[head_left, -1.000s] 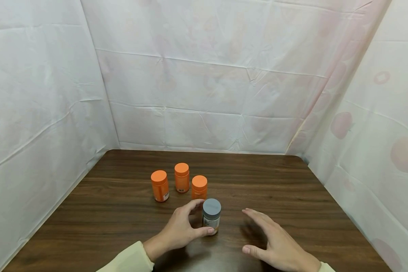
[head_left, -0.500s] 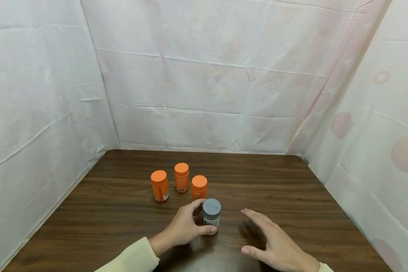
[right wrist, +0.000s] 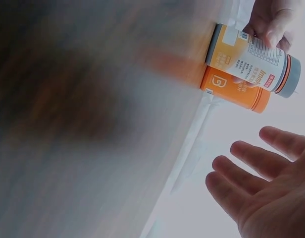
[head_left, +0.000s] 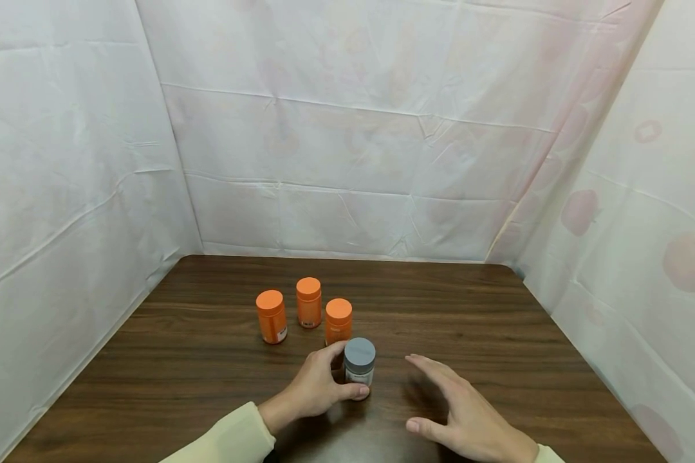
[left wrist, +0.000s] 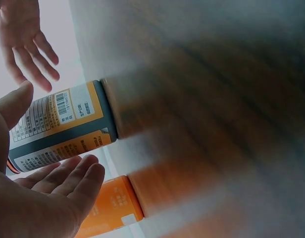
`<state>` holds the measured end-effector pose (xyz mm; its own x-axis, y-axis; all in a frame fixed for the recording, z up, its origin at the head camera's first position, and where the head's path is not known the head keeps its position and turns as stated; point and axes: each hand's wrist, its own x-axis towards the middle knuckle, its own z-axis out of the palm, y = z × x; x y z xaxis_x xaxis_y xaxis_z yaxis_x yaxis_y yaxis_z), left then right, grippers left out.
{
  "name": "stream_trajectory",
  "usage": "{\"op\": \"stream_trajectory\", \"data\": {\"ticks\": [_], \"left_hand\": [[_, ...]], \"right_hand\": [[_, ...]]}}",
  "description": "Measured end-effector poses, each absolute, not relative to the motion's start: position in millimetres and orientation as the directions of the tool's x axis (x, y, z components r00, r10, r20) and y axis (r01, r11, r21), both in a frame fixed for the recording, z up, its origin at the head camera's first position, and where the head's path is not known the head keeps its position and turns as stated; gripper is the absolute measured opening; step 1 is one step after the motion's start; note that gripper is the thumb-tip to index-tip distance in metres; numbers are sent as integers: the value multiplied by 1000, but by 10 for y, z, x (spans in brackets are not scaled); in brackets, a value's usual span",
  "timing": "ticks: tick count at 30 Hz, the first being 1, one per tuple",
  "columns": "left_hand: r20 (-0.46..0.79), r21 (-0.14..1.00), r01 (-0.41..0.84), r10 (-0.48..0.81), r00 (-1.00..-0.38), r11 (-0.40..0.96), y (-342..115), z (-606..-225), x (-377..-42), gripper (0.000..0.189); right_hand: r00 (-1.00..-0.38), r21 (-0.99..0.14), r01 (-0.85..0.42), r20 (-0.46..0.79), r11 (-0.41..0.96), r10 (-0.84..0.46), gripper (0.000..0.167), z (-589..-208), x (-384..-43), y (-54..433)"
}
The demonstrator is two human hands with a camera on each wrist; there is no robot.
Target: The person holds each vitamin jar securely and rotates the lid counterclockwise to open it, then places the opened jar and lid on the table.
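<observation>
A pill bottle with a grey lid (head_left: 360, 357) stands upright near the front middle of the table. My left hand (head_left: 314, 384) holds it from the left, thumb on the near side and fingers round the back. The left wrist view shows its printed label and barcode (left wrist: 62, 106) between thumb and fingers. Just behind it, partly covered, stands an orange pill bottle (head_left: 338, 319). To the right, apart from the bottles, my right hand (head_left: 466, 411) hovers over the table, fingers extended and thumb spread, holding nothing. The right wrist view shows that hand's palm (right wrist: 281, 193) with straight fingers.
Two more orange bottles stand upright further back to the left, one nearer (head_left: 272, 317) and one farther (head_left: 309, 303). The dark wooden table (head_left: 440, 302) is bordered by white cloth (head_left: 347, 141) at the back and both sides.
My left hand has moved slightly right and its thumb has come further across the grey-lidded bottle. My right hand has drifted slightly left. The bottles stay in place.
</observation>
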<state>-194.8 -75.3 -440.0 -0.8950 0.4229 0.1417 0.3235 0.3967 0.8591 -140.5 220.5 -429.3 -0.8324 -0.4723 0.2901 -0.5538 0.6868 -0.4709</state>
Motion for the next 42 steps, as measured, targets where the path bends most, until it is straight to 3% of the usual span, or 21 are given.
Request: {"op": "stream_trajectory", "data": {"ticks": [9,25,35,42], "left_hand": [[142,863,320,421,-896,391,-752,-4414,-1939,55],[181,839,367,430,-885,403,-831,-4375,-1869,55],[221,819,414,446,-867,398,-863,-4321,-1799,50],[239,790,454,476,-846,412,-876,-4311,-1759,47]], "right_hand": [[-824,-506,-564,296,653,-483,85,-4287,-1428,2131],[-816,-538,-573,302,619,-493,84,-4275,-1448,2049],[-762,-472,-647,407,599,-503,84,-4294,-1470,1978],[-760,-492,-650,430,579,-488,83,-4304,-1476,1927]]}}
